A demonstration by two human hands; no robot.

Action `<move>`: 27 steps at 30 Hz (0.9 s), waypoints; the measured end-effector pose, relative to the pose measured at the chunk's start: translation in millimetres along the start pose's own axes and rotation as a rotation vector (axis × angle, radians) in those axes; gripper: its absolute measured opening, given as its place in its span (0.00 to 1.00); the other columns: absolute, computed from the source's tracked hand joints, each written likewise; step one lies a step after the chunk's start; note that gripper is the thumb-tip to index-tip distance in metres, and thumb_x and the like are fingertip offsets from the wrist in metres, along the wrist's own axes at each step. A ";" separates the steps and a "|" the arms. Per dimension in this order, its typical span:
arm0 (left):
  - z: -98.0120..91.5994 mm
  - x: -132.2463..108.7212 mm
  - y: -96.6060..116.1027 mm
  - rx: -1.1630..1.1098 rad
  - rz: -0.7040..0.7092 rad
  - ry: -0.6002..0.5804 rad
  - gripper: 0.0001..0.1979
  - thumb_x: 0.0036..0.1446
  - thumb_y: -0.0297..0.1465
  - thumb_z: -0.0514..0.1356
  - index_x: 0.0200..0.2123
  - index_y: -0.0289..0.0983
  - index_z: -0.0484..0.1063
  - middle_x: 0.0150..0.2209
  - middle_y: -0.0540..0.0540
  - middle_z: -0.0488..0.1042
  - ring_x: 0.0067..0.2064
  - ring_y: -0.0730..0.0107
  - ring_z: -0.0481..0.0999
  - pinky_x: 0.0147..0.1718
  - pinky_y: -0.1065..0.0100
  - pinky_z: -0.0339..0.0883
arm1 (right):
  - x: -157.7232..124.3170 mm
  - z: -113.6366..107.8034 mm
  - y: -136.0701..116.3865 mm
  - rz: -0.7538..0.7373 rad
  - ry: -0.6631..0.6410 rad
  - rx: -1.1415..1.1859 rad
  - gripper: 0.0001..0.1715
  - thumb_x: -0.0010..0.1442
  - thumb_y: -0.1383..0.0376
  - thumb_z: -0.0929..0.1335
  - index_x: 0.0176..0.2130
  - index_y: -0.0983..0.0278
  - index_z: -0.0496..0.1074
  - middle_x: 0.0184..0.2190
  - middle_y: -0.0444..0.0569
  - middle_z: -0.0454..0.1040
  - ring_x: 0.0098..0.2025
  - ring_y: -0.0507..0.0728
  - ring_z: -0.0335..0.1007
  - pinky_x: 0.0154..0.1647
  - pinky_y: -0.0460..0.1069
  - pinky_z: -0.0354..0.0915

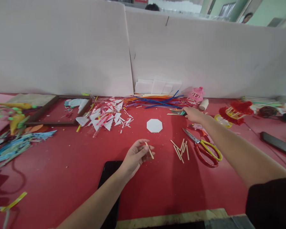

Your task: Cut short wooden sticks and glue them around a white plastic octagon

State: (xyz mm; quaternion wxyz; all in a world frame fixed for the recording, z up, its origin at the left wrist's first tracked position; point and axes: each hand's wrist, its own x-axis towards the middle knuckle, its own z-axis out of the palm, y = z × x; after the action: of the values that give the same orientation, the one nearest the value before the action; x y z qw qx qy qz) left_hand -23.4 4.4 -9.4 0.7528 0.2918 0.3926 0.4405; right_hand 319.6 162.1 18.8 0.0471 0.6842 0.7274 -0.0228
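Note:
My left hand pinches a short wooden stick between thumb and fingers, above the red table. Farther back on the right, my right hand is closed around a small tool with a teal and dark part. Its kind is hard to make out, since the fingers cover much of it. Pale thin sticks lie by that tool. A white octagonal piece rests flat between the hands. Several short wooden sticks lie loose in front of my right forearm, beside scissors with one red and one yellow handle.
White and pink scraps are heaped at back left, near a brown frame. Colored strips line the white partition. Red and pink lantern-like crafts stand right. A black phone lies under my left forearm.

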 end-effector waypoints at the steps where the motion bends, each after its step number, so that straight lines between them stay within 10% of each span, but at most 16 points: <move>1: 0.3 -0.1 0.3 -0.012 0.005 0.005 0.27 0.40 0.38 0.78 0.40 0.37 0.71 0.33 0.48 0.80 0.31 0.68 0.81 0.32 0.68 0.75 | 1.8 -1.0 -3.6 -0.005 0.008 0.006 0.21 0.67 0.57 0.68 0.56 0.64 0.69 0.55 0.54 0.71 0.51 0.59 0.73 0.50 0.59 0.72; 7: -0.1 -2.0 2.1 -0.043 0.022 0.060 0.24 0.42 0.37 0.77 0.40 0.38 0.73 0.31 0.53 0.76 0.30 0.72 0.80 0.33 0.70 0.75 | -52.1 -7.7 -49.2 0.131 0.170 0.051 0.19 0.68 0.61 0.65 0.55 0.68 0.69 0.52 0.59 0.73 0.50 0.60 0.73 0.49 0.57 0.71; 11: 0.3 -2.9 1.7 -0.044 0.000 0.078 0.22 0.43 0.36 0.76 0.39 0.37 0.74 0.31 0.52 0.76 0.30 0.73 0.80 0.32 0.70 0.75 | -134.0 11.4 -78.1 0.206 0.052 0.079 0.11 0.65 0.62 0.65 0.41 0.67 0.72 0.28 0.53 0.75 0.32 0.61 0.75 0.32 0.52 0.64; 14: 2.3 -1.9 1.0 -0.043 -0.028 0.080 0.21 0.43 0.35 0.76 0.38 0.36 0.74 0.31 0.52 0.76 0.30 0.72 0.80 0.32 0.69 0.75 | -172.7 24.6 -92.0 0.253 0.012 0.074 0.11 0.65 0.62 0.63 0.37 0.65 0.71 0.29 0.57 0.75 0.33 0.63 0.75 0.31 0.51 0.61; 27: 3.1 -0.8 2.5 -0.047 -0.061 0.090 0.20 0.43 0.33 0.76 0.38 0.36 0.74 0.31 0.51 0.76 0.30 0.70 0.81 0.32 0.69 0.74 | -161.7 35.9 -133.1 0.070 0.003 -0.009 0.15 0.61 0.72 0.64 0.49 0.69 0.67 0.44 0.62 0.72 0.46 0.65 0.71 0.46 0.54 0.63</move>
State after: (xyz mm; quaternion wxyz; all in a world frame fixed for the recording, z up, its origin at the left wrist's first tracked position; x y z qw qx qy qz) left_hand -22.1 4.5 -5.6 0.7540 0.2419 0.4245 0.4391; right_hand 197.8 -10.4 -4.9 0.0498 0.7090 0.7032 -0.0167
